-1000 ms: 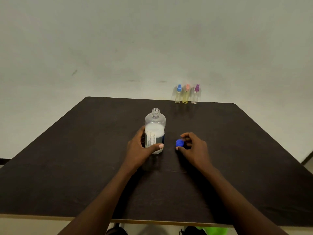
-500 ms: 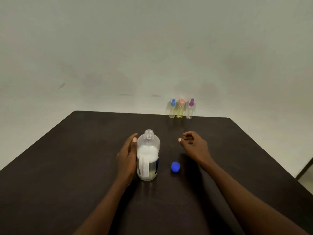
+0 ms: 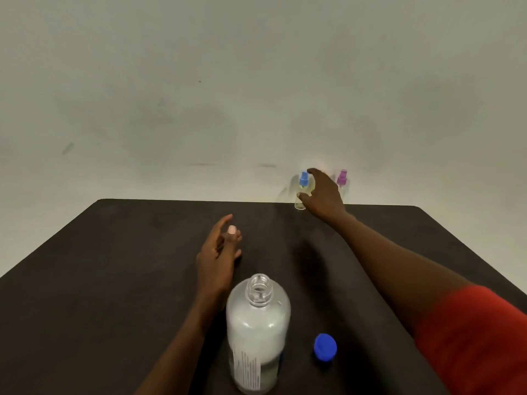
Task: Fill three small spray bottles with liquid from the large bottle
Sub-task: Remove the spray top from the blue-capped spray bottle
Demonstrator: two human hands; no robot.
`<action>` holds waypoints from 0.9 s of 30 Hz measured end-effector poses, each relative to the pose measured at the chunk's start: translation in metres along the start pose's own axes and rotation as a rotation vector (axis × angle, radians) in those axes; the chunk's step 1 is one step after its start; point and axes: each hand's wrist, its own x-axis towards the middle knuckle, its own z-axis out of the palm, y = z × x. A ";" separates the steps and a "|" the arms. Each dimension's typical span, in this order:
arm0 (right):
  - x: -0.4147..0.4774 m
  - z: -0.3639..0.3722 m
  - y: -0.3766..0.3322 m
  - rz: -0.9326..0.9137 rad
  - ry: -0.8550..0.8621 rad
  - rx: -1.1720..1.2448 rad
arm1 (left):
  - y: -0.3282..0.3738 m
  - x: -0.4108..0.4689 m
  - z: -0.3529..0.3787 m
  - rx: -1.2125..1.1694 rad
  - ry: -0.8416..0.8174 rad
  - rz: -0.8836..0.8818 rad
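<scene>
The large clear bottle [image 3: 258, 334] stands uncapped near the front of the dark table [image 3: 114, 280], holding white liquid. Its blue cap [image 3: 325, 346] lies on the table just to its right. Three small spray bottles stand in a row at the table's far edge: the blue-topped one [image 3: 302, 192], the purple-topped one [image 3: 342, 181], and a middle one hidden behind my right hand. My right hand [image 3: 323, 195] is stretched out to them, fingers spread around the blue-topped bottle and the hidden one. My left hand [image 3: 219, 252] hovers open beyond the large bottle, holding nothing.
A plain pale wall [image 3: 256, 95] rises right behind the table's far edge. My red sleeve [image 3: 479, 337] fills the lower right corner.
My left hand has let go of the large bottle and moved forward. My right hand has reached from near the cap to the spray bottles. The camera has moved closer and tilted.
</scene>
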 end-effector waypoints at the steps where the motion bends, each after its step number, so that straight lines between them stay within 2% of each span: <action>1: 0.009 0.003 0.001 -0.002 0.000 -0.007 | -0.002 0.007 0.002 -0.016 0.003 -0.007; 7: 0.044 0.017 0.005 0.003 -0.007 -0.063 | -0.010 0.027 0.007 -0.036 0.005 -0.006; 13: 0.042 0.027 0.007 0.011 0.013 -0.082 | -0.015 0.030 0.004 0.044 0.024 0.024; 17: 0.026 0.023 -0.002 -0.004 -0.012 0.028 | -0.017 0.030 0.005 0.099 0.035 0.035; 23: -0.024 0.006 -0.050 -0.060 -0.242 0.103 | -0.007 0.018 0.003 0.173 0.060 0.080; 27: -0.052 -0.016 -0.087 -0.149 -0.293 0.110 | 0.019 0.006 -0.004 0.275 0.015 0.213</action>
